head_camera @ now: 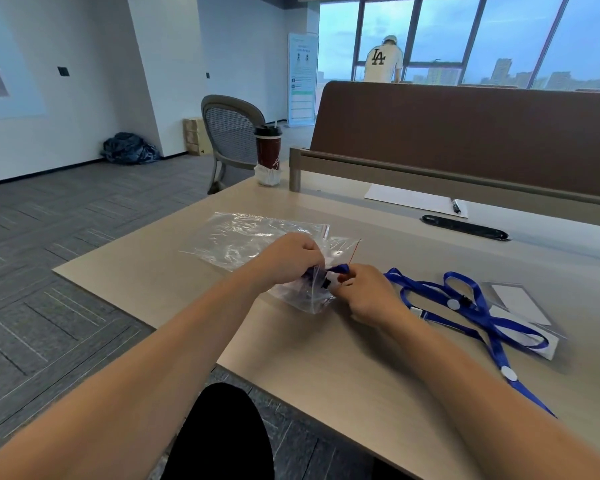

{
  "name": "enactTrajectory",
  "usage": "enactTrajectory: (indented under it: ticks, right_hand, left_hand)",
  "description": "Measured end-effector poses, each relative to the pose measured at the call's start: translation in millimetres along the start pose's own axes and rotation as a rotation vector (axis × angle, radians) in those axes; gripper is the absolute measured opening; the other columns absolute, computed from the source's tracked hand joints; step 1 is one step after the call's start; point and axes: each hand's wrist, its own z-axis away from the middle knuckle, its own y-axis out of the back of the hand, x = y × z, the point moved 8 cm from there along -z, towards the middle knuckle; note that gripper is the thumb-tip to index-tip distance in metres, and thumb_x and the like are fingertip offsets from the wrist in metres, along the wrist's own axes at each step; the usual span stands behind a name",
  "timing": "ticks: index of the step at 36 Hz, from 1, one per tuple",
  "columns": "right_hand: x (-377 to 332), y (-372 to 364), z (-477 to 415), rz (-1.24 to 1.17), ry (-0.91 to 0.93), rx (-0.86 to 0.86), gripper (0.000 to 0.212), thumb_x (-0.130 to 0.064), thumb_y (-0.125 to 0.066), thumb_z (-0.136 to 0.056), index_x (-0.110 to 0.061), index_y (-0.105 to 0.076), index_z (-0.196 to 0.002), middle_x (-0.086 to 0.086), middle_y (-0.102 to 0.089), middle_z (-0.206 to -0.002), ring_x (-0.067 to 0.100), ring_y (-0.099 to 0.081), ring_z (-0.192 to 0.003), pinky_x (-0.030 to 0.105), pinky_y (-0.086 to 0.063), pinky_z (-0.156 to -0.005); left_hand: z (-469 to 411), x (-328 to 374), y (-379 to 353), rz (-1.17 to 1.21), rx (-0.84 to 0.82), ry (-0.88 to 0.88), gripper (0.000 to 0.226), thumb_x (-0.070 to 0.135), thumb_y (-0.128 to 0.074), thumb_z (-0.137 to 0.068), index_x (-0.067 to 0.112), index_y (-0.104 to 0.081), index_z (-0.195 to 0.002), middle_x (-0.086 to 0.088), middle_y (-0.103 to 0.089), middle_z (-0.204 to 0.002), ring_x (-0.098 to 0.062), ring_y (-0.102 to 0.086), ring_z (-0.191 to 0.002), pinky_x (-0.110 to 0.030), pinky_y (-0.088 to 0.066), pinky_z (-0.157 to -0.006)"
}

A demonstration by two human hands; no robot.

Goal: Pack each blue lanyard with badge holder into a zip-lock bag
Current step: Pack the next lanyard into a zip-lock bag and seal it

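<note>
Near the desk's (pixel 326 358) front edge, both hands are working: left hand (pixel 288 256) pinching the bag (pixel 305 299) mouth, right hand (pixel 368 294) gripping the lanyard (pixel 338 270), feeding it in; trailing strap may snag.

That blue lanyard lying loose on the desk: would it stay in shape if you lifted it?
Probably not. The lanyard lies in loose crossing loops, so it would likely droop and dangle. It looks thin and light. Its tail hangs past the desk edge, so a nudge might slide it off.
</note>
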Motion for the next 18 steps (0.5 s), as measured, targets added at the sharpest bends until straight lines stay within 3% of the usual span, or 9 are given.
enactTrajectory:
  ticks: [5,8,10,12,15,18]
  right_hand:
    - [10,9,0,-0.175,-0.07,0.099,0.04,-0.015,-0.07,-0.089,-0.01,-0.058,-0.127,0.005,-0.066,-0.107,0.021,-0.07,-0.085,0.039,-0.059,-0.084]
    - [13,10,-2,-0.341,-0.141,0.078,0.031,-0.014,-0.074,-0.086,-0.004,-0.06,-0.112,0.015,-0.068,-0.099,0.03,-0.072,-0.087,0.045,-0.061,-0.08]
    - [10,12,-3,-0.359,-0.145,0.063,0.025,-0.007,-0.068,-0.089,-0.001,-0.064,-0.113,0.018,-0.07,-0.097,0.032,-0.072,-0.089,0.045,-0.061,-0.08]
    - [4,18,-4,-0.252,-0.097,0.077,0.025,-0.001,-0.06,-0.089,-0.005,-0.069,-0.112,0.014,-0.072,-0.099,0.028,-0.07,-0.087,0.038,-0.061,-0.078]
    - [-8,23,-5,0.017,0.013,0.059,0.029,-0.002,-0.057,-0.089,-0.014,-0.076,-0.107,0.002,-0.072,-0.099,0.014,-0.061,-0.083,0.023,-0.047,-0.07]
    - [-6,25,-6,0.111,0.058,0.097,0.031,-0.005,-0.053,-0.091,-0.016,-0.075,-0.11,0.001,-0.071,-0.106,0.01,-0.058,-0.083,0.022,-0.043,-0.075]
  left_hand:
    - [2,-4,2,0.012,-0.005,0.023,0.017,0.012,-0.061,-0.086,-0.001,-0.071,-0.083,-0.02,-0.071,-0.093,-0.037,-0.068,-0.092,-0.052,-0.056,-0.089]
    - [3,-4,2,-0.009,-0.02,0.025,0.017,0.013,-0.061,-0.085,0.001,-0.072,-0.082,-0.018,-0.072,-0.092,-0.036,-0.067,-0.095,-0.052,-0.055,-0.089]
    - [3,-4,3,-0.018,-0.025,0.025,0.016,0.013,-0.061,-0.085,0.003,-0.073,-0.08,-0.015,-0.073,-0.091,-0.034,-0.068,-0.093,-0.051,-0.056,-0.089]
    - [3,-2,4,-0.021,-0.028,0.022,0.017,0.012,-0.06,-0.086,0.006,-0.073,-0.079,-0.011,-0.073,-0.089,-0.031,-0.068,-0.091,-0.047,-0.057,-0.088]
    - [5,0,5,-0.025,-0.023,0.018,0.019,0.011,-0.058,-0.088,0.007,-0.073,-0.079,-0.01,-0.073,-0.088,-0.027,-0.068,-0.084,-0.039,-0.057,-0.08]
    - [6,-1,6,-0.038,-0.014,0.016,0.017,0.012,-0.059,-0.088,0.006,-0.073,-0.081,-0.012,-0.073,-0.09,-0.03,-0.068,-0.088,-0.043,-0.057,-0.082]
